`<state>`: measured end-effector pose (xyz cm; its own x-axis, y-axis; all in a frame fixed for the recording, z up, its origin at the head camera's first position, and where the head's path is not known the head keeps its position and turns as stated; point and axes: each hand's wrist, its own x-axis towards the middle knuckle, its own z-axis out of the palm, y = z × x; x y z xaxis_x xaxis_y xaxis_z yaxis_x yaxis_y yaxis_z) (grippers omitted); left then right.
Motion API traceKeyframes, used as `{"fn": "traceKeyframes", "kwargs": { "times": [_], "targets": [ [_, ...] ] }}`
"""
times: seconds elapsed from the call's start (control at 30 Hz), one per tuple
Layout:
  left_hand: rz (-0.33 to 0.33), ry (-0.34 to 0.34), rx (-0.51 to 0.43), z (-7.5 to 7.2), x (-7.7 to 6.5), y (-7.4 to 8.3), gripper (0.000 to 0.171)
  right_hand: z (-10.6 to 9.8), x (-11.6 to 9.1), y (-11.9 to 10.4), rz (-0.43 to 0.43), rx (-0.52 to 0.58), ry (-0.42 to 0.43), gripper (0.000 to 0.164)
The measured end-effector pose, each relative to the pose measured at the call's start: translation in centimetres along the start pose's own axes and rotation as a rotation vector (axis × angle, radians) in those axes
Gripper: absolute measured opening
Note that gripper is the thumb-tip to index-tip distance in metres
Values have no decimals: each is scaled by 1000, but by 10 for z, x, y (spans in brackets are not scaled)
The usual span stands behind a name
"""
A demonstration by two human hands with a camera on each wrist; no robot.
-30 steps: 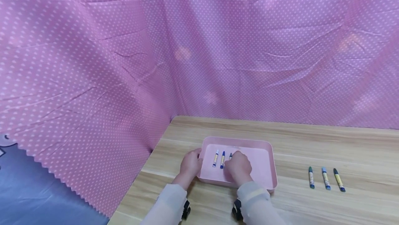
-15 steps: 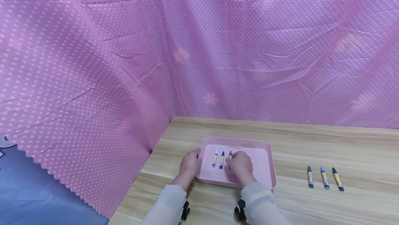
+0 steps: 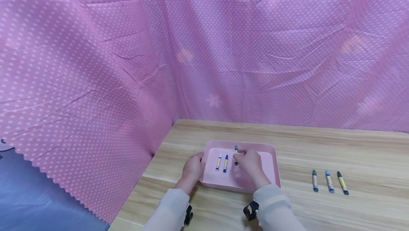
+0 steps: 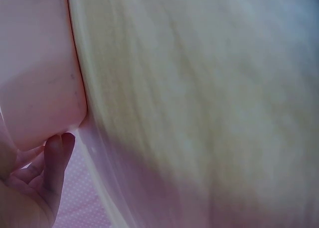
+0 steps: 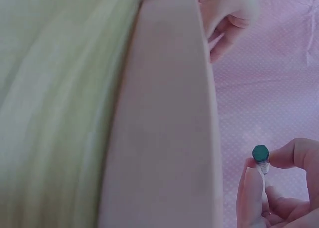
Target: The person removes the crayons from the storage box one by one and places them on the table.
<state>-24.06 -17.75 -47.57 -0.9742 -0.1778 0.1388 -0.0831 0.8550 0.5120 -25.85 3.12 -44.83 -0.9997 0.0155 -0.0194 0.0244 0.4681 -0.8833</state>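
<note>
My left hand (image 3: 193, 167) holds the left end of a pink rectangular tray (image 3: 266, 179), its fingertips at the end wall. In the left wrist view, fingers (image 4: 54, 151) press that wall from outside, low near the corner. My right hand (image 3: 250, 163) is over the middle of the tray, pinching a crayon (image 3: 236, 148) between thumb and fingers. Its dark green end (image 5: 260, 153) faces the right wrist camera. To its left in the tray lie a white-tipped crayon (image 3: 218, 162) and a blue crayon (image 3: 225, 163), side by side.
On the wooden table (image 3: 297, 145), right of the tray, lie a green crayon (image 3: 315, 181), a light blue crayon (image 3: 330, 182) and a dark-tipped crayon with a yellow wrapper (image 3: 343, 183). Pink dotted cloth (image 3: 255, 64) hangs behind and to the left.
My right hand has shifted forward and slightly right, carrying the pinched crayon toward the tray's far side; more of the crayon now shows. My left hand stays at the tray's left end.
</note>
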Motion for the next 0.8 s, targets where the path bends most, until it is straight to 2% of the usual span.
{"fn": "traceKeyframes", "kwargs": {
  "times": [0.27,0.4,0.8],
  "targets": [
    [-20,-16,-8,0,0,1,41,-25,-4,-8,-42,44,-5,37],
    [-45,-29,-18,0,0,3,41,-41,-4,-5,-69,55,26,37],
    [-51,-27,-28,-2,0,3,41,-86,-5,13,-31,28,15,42]
  ]
}}
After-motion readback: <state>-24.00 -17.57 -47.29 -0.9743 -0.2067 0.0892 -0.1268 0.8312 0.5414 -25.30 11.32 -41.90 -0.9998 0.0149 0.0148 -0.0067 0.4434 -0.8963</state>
